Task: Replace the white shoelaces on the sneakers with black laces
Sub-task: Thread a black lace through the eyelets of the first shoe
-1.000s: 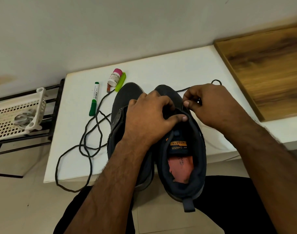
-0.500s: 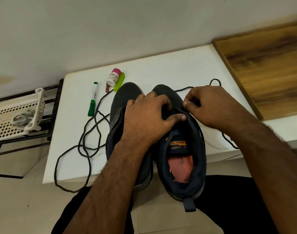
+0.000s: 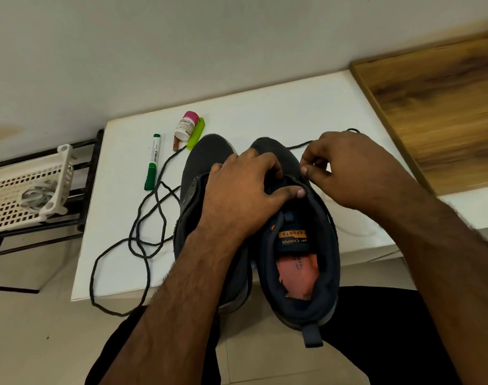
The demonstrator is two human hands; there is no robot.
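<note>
Two dark grey sneakers stand side by side on a white table [image 3: 265, 118], heels toward me. My left hand [image 3: 245, 190] grips the tongue and eyelet flap of the right sneaker [image 3: 306, 273], thumb pressed at the collar. My right hand [image 3: 356, 170] pinches a black lace [image 3: 301, 146] at the sneaker's right eyelets; that lace runs back across the table. The left sneaker [image 3: 201, 173] has no lace in its visible eyelets. A second black lace [image 3: 142, 226] lies in loose loops to its left and hangs over the table's front edge.
A green marker [image 3: 153, 162], a small pink-capped bottle [image 3: 185, 126] and a lime green clip [image 3: 196, 134] lie behind the sneakers. A white plastic basket [image 3: 23, 190] holding pale laces sits on a black rack at the left. A wooden board [image 3: 442, 107] adjoins at the right.
My right hand has shifted slightly along the right eyelets, still pinching the lace. The lace loop seen at the table's right edge half a second ago is hidden now. My left hand has stayed.
</note>
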